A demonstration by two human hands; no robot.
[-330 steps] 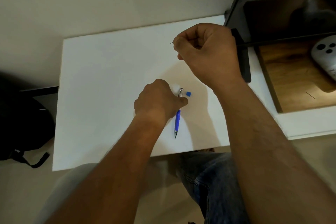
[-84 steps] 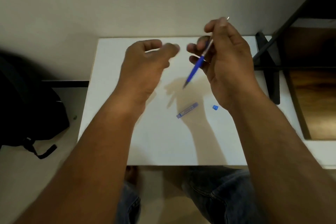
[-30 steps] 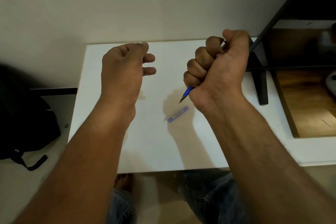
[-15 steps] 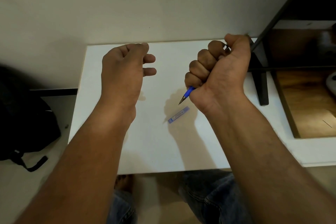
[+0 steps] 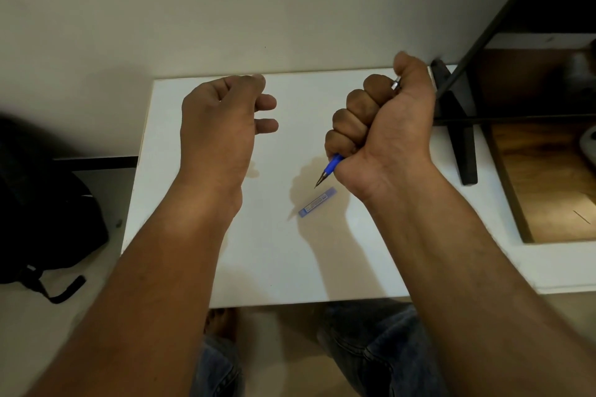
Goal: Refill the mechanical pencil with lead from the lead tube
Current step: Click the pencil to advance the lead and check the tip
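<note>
My right hand (image 5: 383,129) is closed in a fist around the blue mechanical pencil (image 5: 332,166). The pencil's tip points down and left below the fist, and its silver top shows by my thumb, which rests over it. The blue lead tube (image 5: 317,202) lies flat on the white table (image 5: 200,248), just below the pencil tip and apart from both hands. My left hand (image 5: 222,119) hovers over the table's left half, fingers loosely curled and apart, holding nothing.
A black stand (image 5: 458,126) and a slanted black bar rise at the table's right edge, with a wooden shelf (image 5: 548,184) beyond. A black backpack (image 5: 42,213) lies on the floor to the left. A wall backs the table. My knees are under the front edge.
Over the last second my right fist has shifted a little, with the thumb staying over the pencil's top. The left hand and the lead tube have not moved.
</note>
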